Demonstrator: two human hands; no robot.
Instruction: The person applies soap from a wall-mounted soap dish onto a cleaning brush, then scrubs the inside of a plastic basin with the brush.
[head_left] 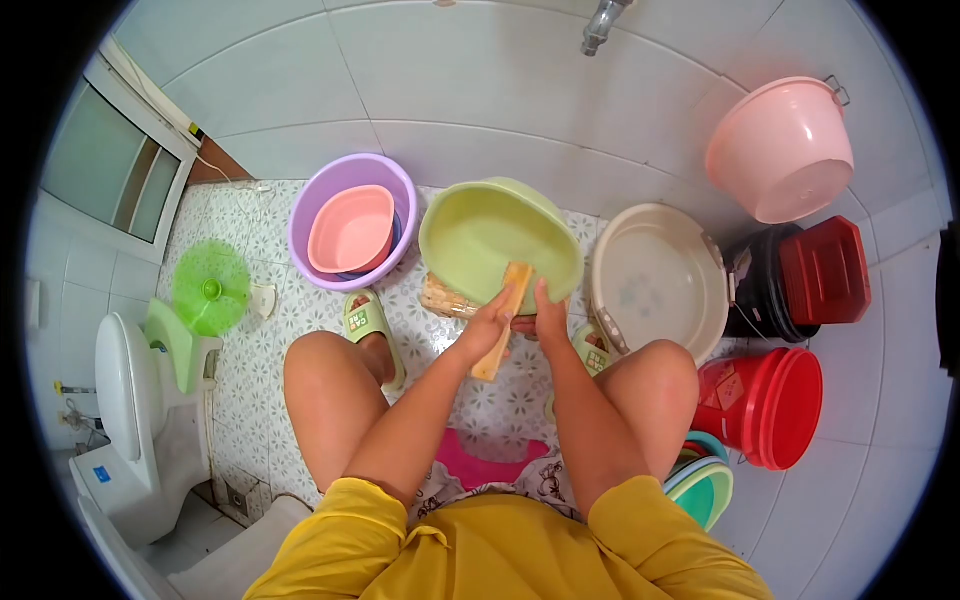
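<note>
A long, flat, light-brown piece point(494, 345), wood-like, slants between my hands over the near edge of a green basin point(490, 220). My left hand point(486, 325) is closed around its middle. On its right side, my right hand point(545, 315) is raised close to the basin's near rim, fingers bent; whether it grips anything is hidden. The green basin is tilted and rests partly on a wrapped light-brown bundle point(445, 298) on the floor.
Left stand a purple basin point(303, 262) holding a pink basin point(350, 228), a green round cover point(211, 288) and a toilet point(125, 375). Right are a beige tub point(660, 280), a red bucket point(790, 408), a dark red container point(825, 270) and a hanging pink basin point(780, 150).
</note>
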